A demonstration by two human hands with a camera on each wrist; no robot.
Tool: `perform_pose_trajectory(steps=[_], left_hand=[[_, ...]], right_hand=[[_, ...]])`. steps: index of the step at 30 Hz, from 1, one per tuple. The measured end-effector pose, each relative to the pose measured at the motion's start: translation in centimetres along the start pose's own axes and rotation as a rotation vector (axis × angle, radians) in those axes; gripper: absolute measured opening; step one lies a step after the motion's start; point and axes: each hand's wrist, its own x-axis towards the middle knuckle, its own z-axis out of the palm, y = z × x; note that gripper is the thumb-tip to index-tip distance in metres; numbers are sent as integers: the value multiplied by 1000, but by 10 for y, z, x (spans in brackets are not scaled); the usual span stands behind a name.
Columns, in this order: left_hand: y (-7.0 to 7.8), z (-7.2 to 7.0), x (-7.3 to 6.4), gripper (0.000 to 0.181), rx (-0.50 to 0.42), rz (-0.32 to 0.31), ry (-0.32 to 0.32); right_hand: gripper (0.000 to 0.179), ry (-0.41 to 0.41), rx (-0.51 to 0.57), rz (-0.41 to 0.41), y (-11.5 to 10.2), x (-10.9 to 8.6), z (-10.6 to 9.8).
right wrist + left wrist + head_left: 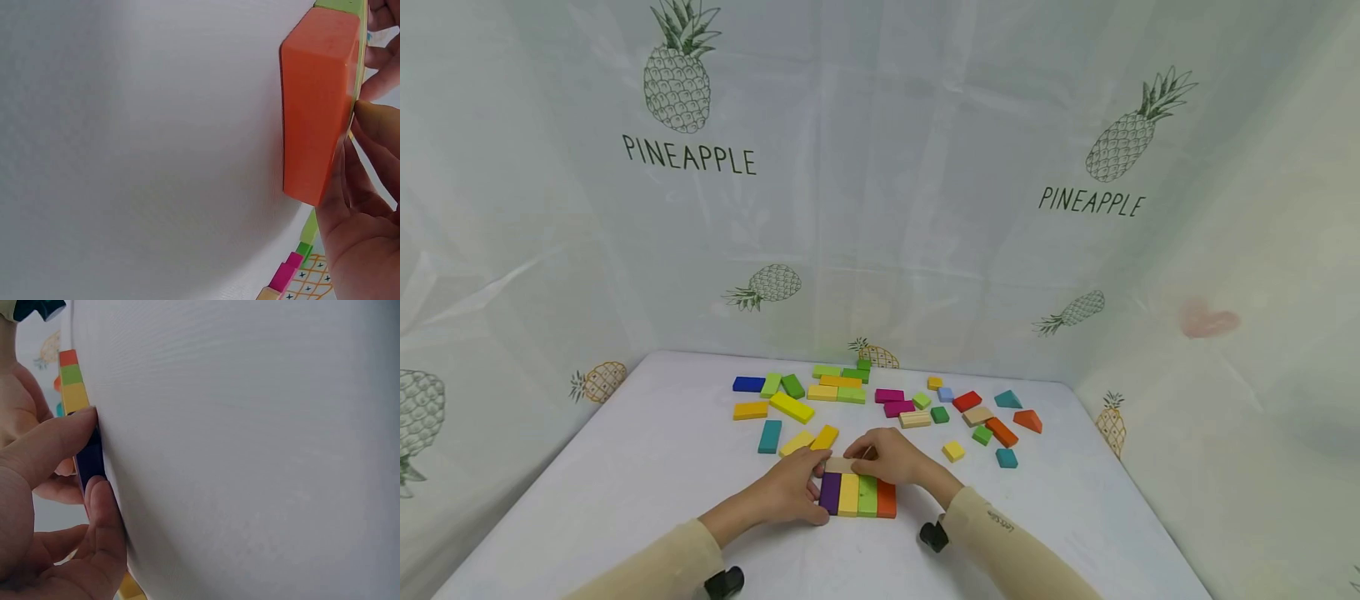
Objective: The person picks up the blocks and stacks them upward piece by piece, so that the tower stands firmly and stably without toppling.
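Four rectangular blocks lie side by side near the middle of the table: purple (830, 495), yellow (848, 496), light green (867, 497) and orange (887, 502). Across their far ends lies a plain wooden block (838, 467). My right hand (895, 458) pinches this wooden block from above with thumb and fingertips. On the left side, my left hand (786, 492) grips the purple block, its thumb at the near corner and its fingers curled along the side. The right wrist view shows the orange block (317, 112) close up, with the right hand (369, 206) behind it.
Loose blocks spread behind the row, including a teal block (770, 437), a yellow block (825, 437) close to the left hand, and a magenta block (898, 409). Triangular blocks, teal (1008, 400) and orange (1028, 421), lie at the right. A pineapple-print cloth (880, 208) hangs behind.
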Motion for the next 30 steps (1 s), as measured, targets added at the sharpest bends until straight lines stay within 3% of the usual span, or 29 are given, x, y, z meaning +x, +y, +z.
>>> perform_pose_trajectory(steps=[20, 24, 30], left_hand=[[1, 0, 2, 96, 20, 10, -6], [0, 0, 3, 95, 27, 2, -6], [-2, 0, 2, 96, 27, 4, -2]], right_hand=[[23, -28, -8, -22, 3, 3, -4], [27, -33, -23, -24, 3, 11, -12], [33, 5, -71, -113, 2, 30, -22]])
